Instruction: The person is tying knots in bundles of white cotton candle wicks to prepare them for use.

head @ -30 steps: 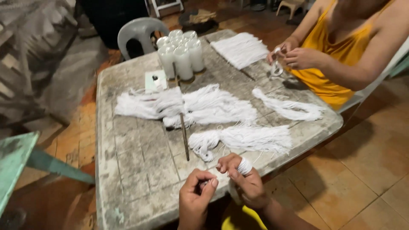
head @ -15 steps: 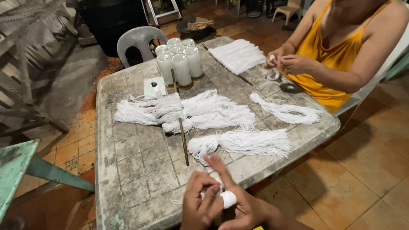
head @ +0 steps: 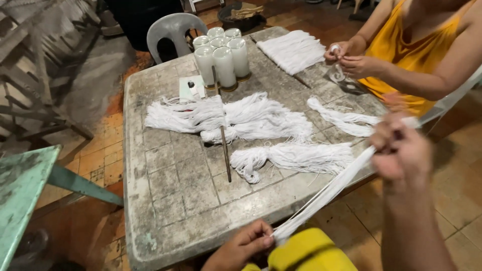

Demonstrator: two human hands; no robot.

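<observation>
1. Several white strands (head: 326,193) run taut as one band between the person's two hands, slanting from low centre up to the right, over the near edge of the tabletop (head: 175,200).
2. The left hand (head: 243,246) pinches the lower end of the strands between thumb and fingertips, a narrow closed grip, just above a yellow object (head: 306,251) at the bottom of the view.
3. The right hand (head: 401,153) is raised and blurred, fist-like, closed on the upper end of the strands; its forearm rises from the lower right.
4. On the tabletop just beyond the strands lies a white bundle (head: 296,158), with a thin dark stick (head: 223,138) beside it running front to back.
5. Further back lie larger white bundles (head: 236,118), spread across the stick, and another loose bundle (head: 344,118) to the right.
6. At the far edge stand six or so tall glasses (head: 223,57), close together, each filled with white; whether that is wax I cannot tell. A small white card (head: 193,88) lies beside them.
7. A flat sheaf of white strands (head: 291,50) lies at the far right corner.
8. A second person in a yellow top (head: 416,50) sits at the right, both hands (head: 351,57) together, working something small.
9. A grey plastic chair (head: 170,30) stands behind the table.
</observation>
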